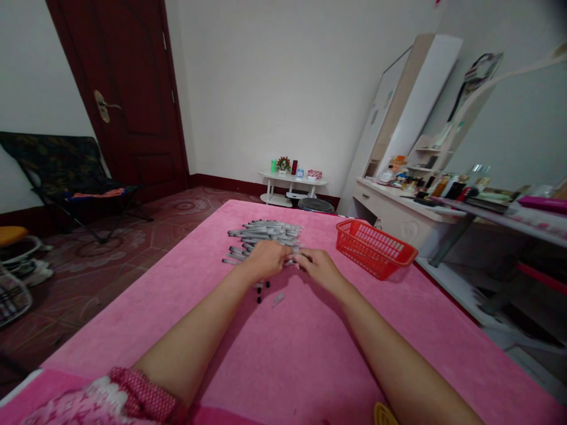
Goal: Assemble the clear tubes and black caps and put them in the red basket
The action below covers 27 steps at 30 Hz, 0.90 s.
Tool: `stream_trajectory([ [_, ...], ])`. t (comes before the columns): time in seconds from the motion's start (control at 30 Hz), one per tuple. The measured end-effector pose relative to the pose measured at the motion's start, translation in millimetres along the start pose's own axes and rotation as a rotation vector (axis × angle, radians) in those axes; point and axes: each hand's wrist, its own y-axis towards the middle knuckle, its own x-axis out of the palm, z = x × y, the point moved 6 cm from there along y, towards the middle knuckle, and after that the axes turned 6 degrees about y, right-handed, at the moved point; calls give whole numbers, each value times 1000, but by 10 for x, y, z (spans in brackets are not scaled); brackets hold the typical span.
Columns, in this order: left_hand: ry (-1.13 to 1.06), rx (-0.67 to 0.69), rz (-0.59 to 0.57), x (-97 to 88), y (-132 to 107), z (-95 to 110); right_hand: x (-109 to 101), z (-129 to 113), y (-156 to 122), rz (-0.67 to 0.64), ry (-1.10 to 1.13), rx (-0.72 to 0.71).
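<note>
A pile of grey pens (266, 229) with dark ends lies on the pink cloth, at its far middle. In front of the pile, my left hand (269, 257) is closed in a pinch, its fingertips meeting those of my right hand. My right hand (319, 267) is also closed, and a dark-ended pen (303, 264) shows at its fingers. Fingers partly hide what both hands grip. Nearer to me lie small black pieces (259, 299) and a clear, cap-like piece (278, 299).
A red plastic basket (376, 251) stands to the right on the pink cloth (292, 366). A yellow round object (384, 414) shows at the bottom edge. Beyond are a white side table (292, 178), a cluttered dresser (398, 206) and a folding chair (66, 177).
</note>
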Motion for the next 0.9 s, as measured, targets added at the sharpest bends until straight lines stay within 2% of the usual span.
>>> stream_trajectory([
  [0.07, 146, 106, 28, -8, -18, 114, 86, 138, 1, -108, 313, 192],
  [0.13, 208, 183, 52, -12, -48, 189, 165, 205, -24, -190, 531, 331],
  [0.2, 236, 177, 68, -18, -68, 201, 178, 202, -19, -186, 594, 338],
  [0.3, 224, 53, 40, -15, -69, 137, 94, 117, 35, -44, 410, 152],
  [0.43, 83, -63, 0, 11, -40, 31, -34, -48, 6, 163, -121, -104],
  [0.53, -187, -86, -73, 111, -20, -92, -95, -156, -79, 178, -409, -277],
  [0.63, -558, -122, -191, 262, -25, -254, -186, -198, -131, 148, -480, -385],
  [0.67, -652, -151, -173, 276, -24, -319, -229, -197, -132, 165, -463, -386],
  [0.77, -1061, -271, 62, 212, -13, -506, -262, -150, -101, 189, -374, -295],
  [0.83, -1371, -325, 220, 162, -11, -568, -131, -108, -76, 85, -312, -231],
  [0.9, -1605, -385, 322, 138, -16, -592, 66, -86, -73, -71, -236, -208],
])
